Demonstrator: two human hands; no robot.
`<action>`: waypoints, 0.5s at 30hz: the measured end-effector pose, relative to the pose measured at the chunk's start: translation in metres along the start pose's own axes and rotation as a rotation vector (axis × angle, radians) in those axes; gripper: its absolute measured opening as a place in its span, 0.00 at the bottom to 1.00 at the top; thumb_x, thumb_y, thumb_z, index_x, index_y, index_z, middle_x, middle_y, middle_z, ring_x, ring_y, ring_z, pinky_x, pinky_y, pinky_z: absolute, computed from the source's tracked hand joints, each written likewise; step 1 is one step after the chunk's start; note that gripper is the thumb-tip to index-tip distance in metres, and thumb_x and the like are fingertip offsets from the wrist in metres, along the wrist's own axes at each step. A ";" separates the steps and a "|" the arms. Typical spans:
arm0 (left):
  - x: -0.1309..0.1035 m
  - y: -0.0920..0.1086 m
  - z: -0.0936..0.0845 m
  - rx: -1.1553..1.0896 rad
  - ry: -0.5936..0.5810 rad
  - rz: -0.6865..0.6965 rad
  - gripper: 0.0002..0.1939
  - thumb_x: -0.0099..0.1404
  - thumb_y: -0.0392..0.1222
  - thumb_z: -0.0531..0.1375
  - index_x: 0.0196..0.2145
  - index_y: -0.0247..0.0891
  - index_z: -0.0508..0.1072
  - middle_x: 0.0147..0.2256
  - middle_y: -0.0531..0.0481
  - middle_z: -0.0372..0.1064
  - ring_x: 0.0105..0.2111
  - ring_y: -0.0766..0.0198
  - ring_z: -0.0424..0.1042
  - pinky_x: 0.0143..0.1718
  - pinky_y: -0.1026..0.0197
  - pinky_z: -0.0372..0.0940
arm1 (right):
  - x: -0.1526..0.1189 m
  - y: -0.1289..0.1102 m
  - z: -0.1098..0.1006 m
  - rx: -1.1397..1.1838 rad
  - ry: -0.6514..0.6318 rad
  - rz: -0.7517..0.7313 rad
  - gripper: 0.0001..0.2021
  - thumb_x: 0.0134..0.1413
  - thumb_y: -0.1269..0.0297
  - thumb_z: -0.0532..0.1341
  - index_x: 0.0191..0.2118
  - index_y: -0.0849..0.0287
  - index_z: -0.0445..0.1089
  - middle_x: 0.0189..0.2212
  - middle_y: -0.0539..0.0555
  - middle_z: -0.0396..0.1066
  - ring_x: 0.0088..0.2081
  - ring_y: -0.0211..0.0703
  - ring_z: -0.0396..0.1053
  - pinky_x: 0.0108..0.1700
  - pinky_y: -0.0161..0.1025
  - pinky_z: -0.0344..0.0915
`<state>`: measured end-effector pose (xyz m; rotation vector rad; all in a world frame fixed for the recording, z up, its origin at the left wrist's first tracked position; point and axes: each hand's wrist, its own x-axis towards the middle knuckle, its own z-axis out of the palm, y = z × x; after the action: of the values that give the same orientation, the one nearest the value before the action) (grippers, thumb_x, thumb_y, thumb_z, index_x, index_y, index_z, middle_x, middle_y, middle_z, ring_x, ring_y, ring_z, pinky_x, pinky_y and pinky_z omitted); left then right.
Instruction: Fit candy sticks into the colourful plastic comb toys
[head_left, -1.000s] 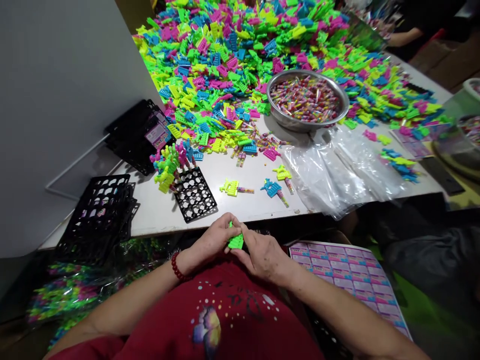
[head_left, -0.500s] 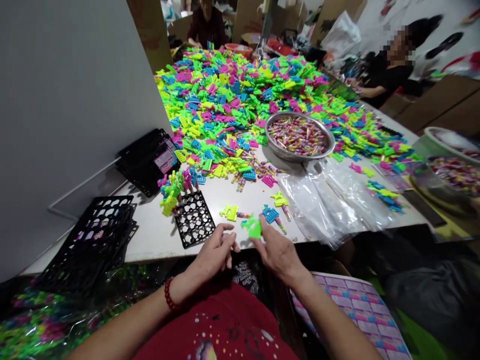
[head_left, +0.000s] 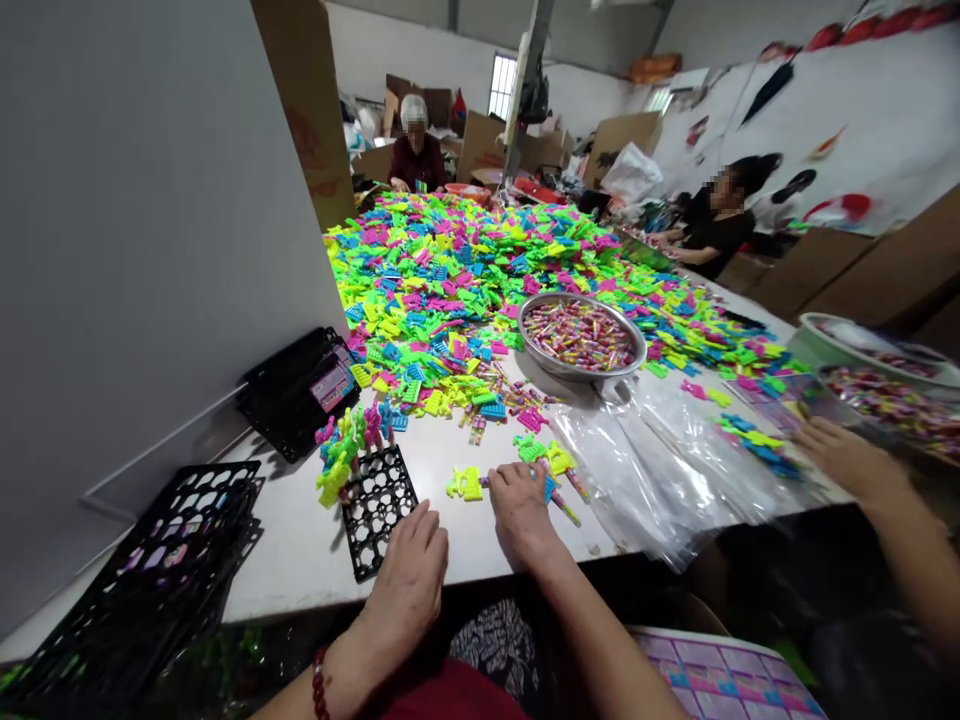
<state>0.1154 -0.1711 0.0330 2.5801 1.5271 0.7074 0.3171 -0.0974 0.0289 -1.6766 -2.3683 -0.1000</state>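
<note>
My left hand (head_left: 411, 565) rests at the right edge of a black plastic tray (head_left: 379, 510) with rows of holes, its fingers stretched forward and the thumb hidden. Several coloured toys on candy tubes (head_left: 345, 455) stand in the tray's far and left holes. My right hand (head_left: 523, 512) is over the table with its fingers curled onto the tube end of a yellow plastic toy (head_left: 466, 484). That hand partly covers a blue toy (head_left: 550, 488) with a candy tube. A green toy (head_left: 529, 447) and another yellow toy (head_left: 559, 458) lie just beyond it.
A large heap of bright plastic toys (head_left: 465, 270) fills the far table. A metal bowl of candy tubes (head_left: 581, 340) stands before it. Clear plastic bags (head_left: 645, 460) lie right, black trays (head_left: 165, 550) left. Another person's hand (head_left: 847, 460) reaches in at the right.
The green toy has left my right hand and lies beside the others. My right hand has come down by the yellow toy; my left is at the tray. The view has tilted up.
</note>
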 end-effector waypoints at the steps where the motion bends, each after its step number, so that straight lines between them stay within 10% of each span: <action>1: -0.004 -0.007 0.004 0.007 0.016 0.009 0.18 0.60 0.22 0.49 0.43 0.33 0.71 0.51 0.37 0.69 0.59 0.47 0.62 0.58 0.43 0.62 | 0.006 0.004 -0.001 -0.005 0.002 0.047 0.09 0.58 0.78 0.57 0.39 0.59 0.73 0.41 0.58 0.72 0.46 0.52 0.62 0.57 0.53 0.48; 15: -0.026 -0.080 0.004 0.017 0.181 0.060 0.22 0.62 0.25 0.50 0.51 0.39 0.69 0.50 0.42 0.70 0.51 0.53 0.69 0.53 0.49 0.65 | 0.114 0.000 0.031 0.108 0.016 0.240 0.10 0.59 0.76 0.55 0.45 0.64 0.69 0.43 0.63 0.68 0.46 0.54 0.61 0.50 0.44 0.58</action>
<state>0.0411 -0.1520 -0.0024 2.6484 1.5123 0.9621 0.2768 0.0131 0.0252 -1.8828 -2.1010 0.0551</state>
